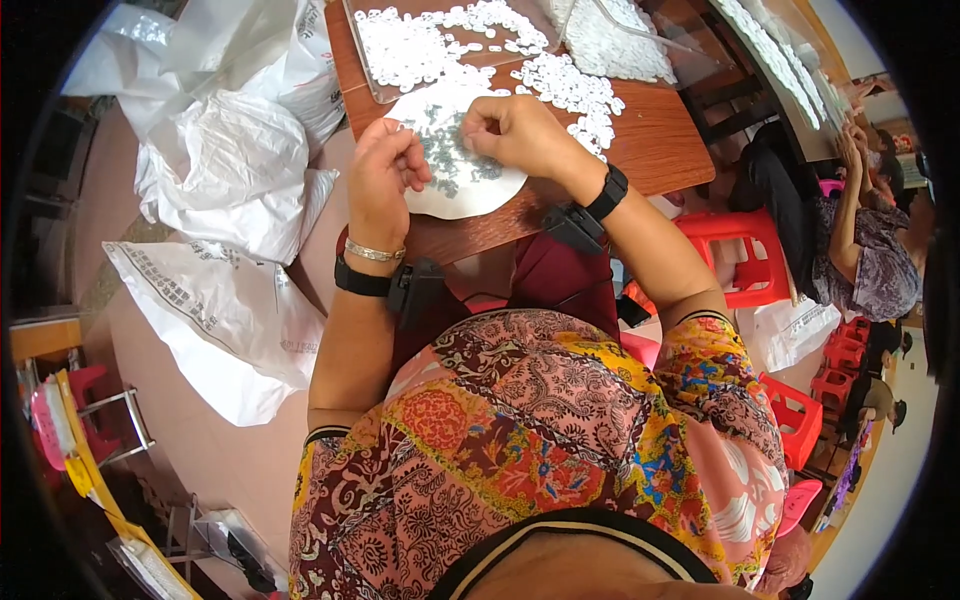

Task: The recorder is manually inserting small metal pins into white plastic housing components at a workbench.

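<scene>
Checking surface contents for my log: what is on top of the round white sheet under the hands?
Small grey pieces lie scattered across the round white sheet. The left hand and right hand cover parts of it; anything beneath them is hidden.

- The camera sits on the person's head, at the near side of the brown table (pixel 655 150).
- It looks down at the table.
- The shirt (pixel 520 420) is closer than the table.
</scene>
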### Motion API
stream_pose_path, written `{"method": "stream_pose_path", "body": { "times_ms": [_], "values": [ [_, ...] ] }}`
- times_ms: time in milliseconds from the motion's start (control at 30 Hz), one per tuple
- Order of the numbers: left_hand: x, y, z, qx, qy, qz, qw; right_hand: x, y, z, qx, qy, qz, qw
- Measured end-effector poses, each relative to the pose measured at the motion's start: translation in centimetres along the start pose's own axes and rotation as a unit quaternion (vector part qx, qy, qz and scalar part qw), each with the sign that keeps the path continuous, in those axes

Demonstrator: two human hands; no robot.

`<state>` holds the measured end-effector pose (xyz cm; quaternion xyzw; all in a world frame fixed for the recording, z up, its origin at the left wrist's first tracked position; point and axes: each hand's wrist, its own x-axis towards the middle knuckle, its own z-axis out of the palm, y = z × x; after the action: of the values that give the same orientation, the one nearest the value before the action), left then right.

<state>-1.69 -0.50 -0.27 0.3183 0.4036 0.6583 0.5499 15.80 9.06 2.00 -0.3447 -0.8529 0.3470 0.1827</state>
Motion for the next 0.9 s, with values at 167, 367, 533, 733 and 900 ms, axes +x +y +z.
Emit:
{"method": "stream_pose_path", "body": {
  "times_ms": [167, 367, 533, 733, 900],
  "values": [
    [-0.3, -0.6, 1.3, 0.028, 0.000, -0.021, 0.999, 0.1, 1.0, -0.4, 0.138, -0.004, -0.010, 0.990],
    [-0.7, -1.4, 2.2, 0.055, -0.005, -0.045, 0.997, -0.2, 0.7, -0.5, 0.272, 0.005, 0.010, 0.962],
    [-0.7, -1.8, 2.4, 0.072, -0.010, -0.042, 0.996, -0.6, 0.3, -0.5, 0.308, 0.007, 0.035, 0.951],
    [-0.8, -1.7, 2.7, 0.080, 0.005, -0.050, 0.995, -0.7, 0.1, -1.1, 0.334, -0.029, 0.050, 0.941],
    [-1.0, -1.4, 3.0, 0.109, 0.007, -0.026, 0.994, -0.8, -0.6, -0.8, 0.321, 0.013, 0.072, 0.944]
  ]
}}
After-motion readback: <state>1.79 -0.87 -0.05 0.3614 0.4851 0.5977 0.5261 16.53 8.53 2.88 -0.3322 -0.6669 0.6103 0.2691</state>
